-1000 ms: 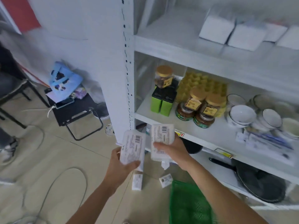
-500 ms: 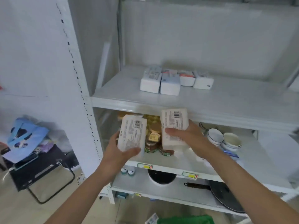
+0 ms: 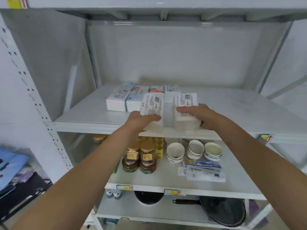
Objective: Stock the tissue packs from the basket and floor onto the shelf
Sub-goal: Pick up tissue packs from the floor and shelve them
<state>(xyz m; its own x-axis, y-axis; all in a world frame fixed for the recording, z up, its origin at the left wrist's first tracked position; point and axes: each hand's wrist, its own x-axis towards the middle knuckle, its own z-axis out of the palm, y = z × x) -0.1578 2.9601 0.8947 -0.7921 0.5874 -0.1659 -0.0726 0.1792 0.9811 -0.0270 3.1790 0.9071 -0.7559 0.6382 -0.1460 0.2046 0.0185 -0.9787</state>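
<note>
The white metal shelf (image 3: 93, 117) carries a half-hidden row of white tissue packs (image 3: 116, 102), and in front of it the left hand (image 3: 139, 119) grips one white labelled pack (image 3: 152, 108) and the right hand (image 3: 201, 116) grips another (image 3: 185, 110).

Light on my feed was soft, even and cool, with faint shadows under the shelf (image 3: 232, 113). No hard glare. Wide-angle bowing bent the uprights at the edges; fine print stayed smeared, corners soft.
</note>
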